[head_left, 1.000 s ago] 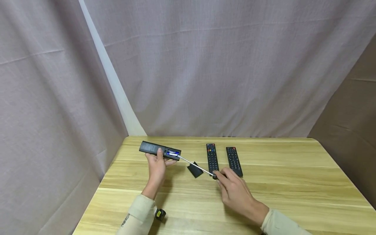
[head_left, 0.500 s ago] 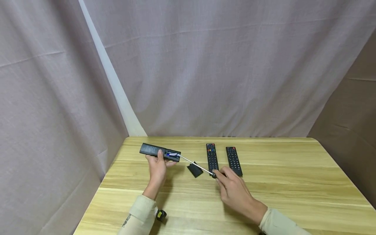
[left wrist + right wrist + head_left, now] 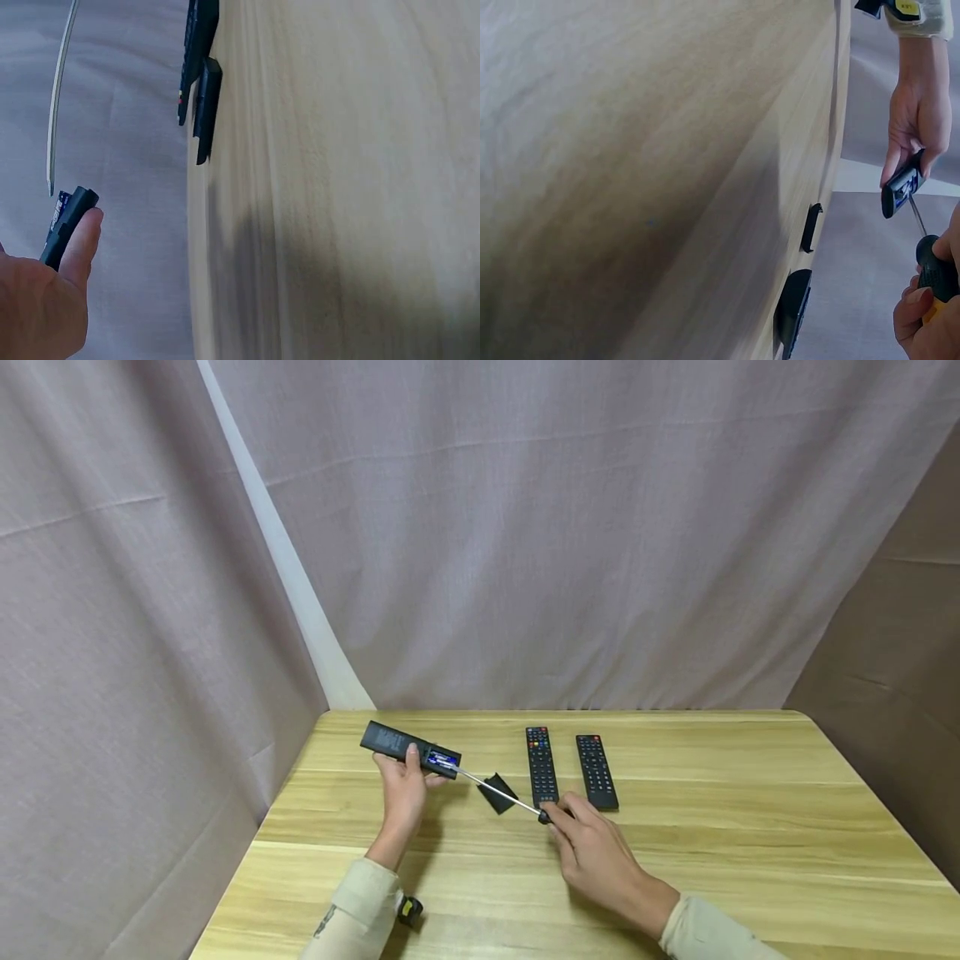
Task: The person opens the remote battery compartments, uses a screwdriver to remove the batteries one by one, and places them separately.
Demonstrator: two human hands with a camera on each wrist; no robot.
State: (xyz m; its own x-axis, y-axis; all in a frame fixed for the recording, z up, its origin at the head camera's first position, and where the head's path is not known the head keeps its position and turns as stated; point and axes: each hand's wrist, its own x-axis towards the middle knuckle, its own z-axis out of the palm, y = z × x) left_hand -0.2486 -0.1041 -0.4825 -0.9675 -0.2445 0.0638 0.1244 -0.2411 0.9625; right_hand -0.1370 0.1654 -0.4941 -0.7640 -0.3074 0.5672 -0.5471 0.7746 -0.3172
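Observation:
My left hand [image 3: 402,787] grips a black remote [image 3: 392,743] face down above the table's far left, its battery bay [image 3: 442,761] open with blue batteries showing. In the left wrist view the thumb lies along the remote's [image 3: 69,224] edge. My right hand [image 3: 592,847] holds a screwdriver [image 3: 498,790] by its black handle [image 3: 936,274], and the thin metal shaft reaches left to the open bay. The loose black battery cover [image 3: 498,793] lies on the table under the shaft.
Two more black remotes [image 3: 541,766] [image 3: 596,772] lie side by side, buttons up, just beyond my right hand. The wooden table [image 3: 750,827] is backed by grey curtains. A small black and yellow device [image 3: 409,909] sits at my left wrist.
The held remote has tilted a little, its left end rising. My right hand with the screwdriver has drawn slightly nearer and to the left, the tip staying at the battery bay.

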